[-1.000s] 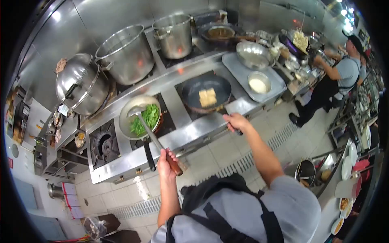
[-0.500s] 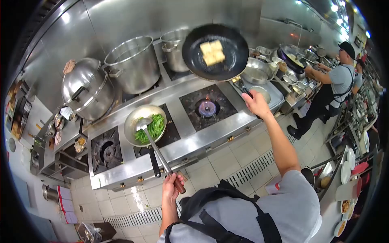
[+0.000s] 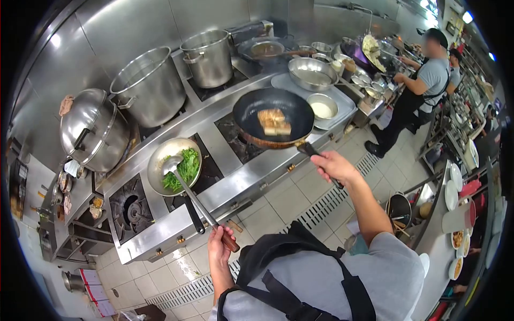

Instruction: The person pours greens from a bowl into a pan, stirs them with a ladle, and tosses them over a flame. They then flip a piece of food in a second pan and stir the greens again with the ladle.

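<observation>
My right hand (image 3: 336, 167) grips the handle of a black frying pan (image 3: 250, 109), raised above the right burner. Inside the pan lie several block-shaped pieces that look like tofu (image 3: 274, 122), browned on top. My left hand (image 3: 218, 243) is closed around the wooden handle of a long metal ladle (image 3: 194, 197). The ladle's bowl rests among chopped green leaves (image 3: 186, 170) in a light-coloured pan (image 3: 158, 157) on the stove. That pan's black handle (image 3: 194, 215) points toward me, beside the ladle shaft.
Large steel pots (image 3: 150, 88) and a domed lidded pot (image 3: 88, 131) line the back of the stove (image 3: 160, 229). A bowl of white liquid (image 3: 322, 107) sits on a tray to the right. Farther right, a co-worker (image 3: 428, 80) tilts a wok of food.
The frying pan has come down and toward me. Its food showed pale sides before and now shows browned ones. The co-worker's wok is tipped up. My view has shifted.
</observation>
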### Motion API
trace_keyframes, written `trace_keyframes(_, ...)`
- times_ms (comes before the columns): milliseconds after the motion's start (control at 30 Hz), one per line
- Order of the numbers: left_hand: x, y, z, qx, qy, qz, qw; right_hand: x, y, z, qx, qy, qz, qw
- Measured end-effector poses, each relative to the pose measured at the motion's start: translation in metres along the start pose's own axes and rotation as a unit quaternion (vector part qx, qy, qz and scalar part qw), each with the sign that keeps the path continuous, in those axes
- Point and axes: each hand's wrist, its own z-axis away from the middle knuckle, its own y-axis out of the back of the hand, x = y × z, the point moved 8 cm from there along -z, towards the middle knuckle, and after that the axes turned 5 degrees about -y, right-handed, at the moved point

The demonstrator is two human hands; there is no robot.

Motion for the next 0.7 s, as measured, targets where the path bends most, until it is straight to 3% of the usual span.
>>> trace_keyframes(133,0.003,0.001,0.001,-0.004,-0.003,-0.004,1.000,0.043,-0.018,0.001,0.003,-0.060,0.013,0.998)
trace_keyframes(300,0.009,0.002,0.007,0.001,-0.004,0.006,1.000,0.032,-0.027,-0.053,0.017,-0.001,0.033,0.999)
trace_keyframes(367,0.007,0.002,0.005,-0.007,-0.010,0.004,1.000,0.042,-0.037,-0.118,-0.007,0.043,0.055,0.998)
trace_keyframes(433,0.004,0.002,0.006,0.003,-0.006,-0.003,1.000,0.052,-0.052,-0.164,-0.005,0.030,0.048,0.998)
trace_keyframes(700,0.008,0.000,0.009,0.026,-0.022,0.001,0.999,0.054,-0.068,-0.193,-0.032,0.010,0.008,0.999)
